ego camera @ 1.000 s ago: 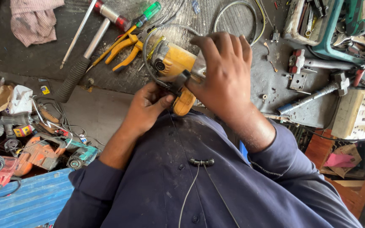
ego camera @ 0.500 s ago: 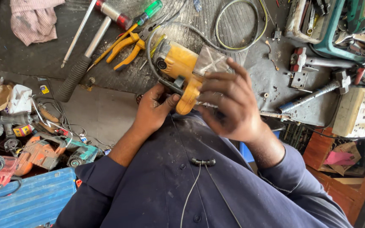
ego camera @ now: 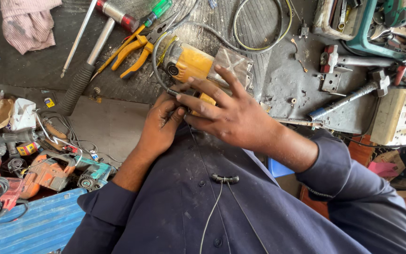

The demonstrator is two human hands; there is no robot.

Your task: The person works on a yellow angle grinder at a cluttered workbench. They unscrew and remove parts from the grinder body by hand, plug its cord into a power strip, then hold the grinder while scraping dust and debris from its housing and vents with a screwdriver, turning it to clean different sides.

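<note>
So my left hand point(ego camera: 163, 123) has its grip closed around the bottom end of the yellow power tool point(ego camera: 191, 66), right where the black cord point(ego camera: 158, 56) comes out, thumb pressed against the handle. My right hand point(ego camera: 226, 115) lies over the top of it with the fingers point(ego camera: 203, 89) spread out flat, so that grip is open, just resting on the tool's body and not wrapped around anything. The tool itself sits at the near edge of the tabletop point(ego camera: 283, 80), nose pointing away from me, up against my chest.

Not much room around it, honestly. Just beyond the tool there are yellow-handled pliers point(ego camera: 135, 54), a green screwdriver point(ego camera: 158, 9) and a hammer point(ego camera: 90, 56) lying at a slant. A loop of wire point(ego camera: 259, 28) is further back. Off to my right are a metal bar clamp point(ego camera: 348, 96) and a beige power strip point(ego camera: 400, 117). To my left the tabletop drops off to a heap of old tools point(ego camera: 38, 164).
</note>
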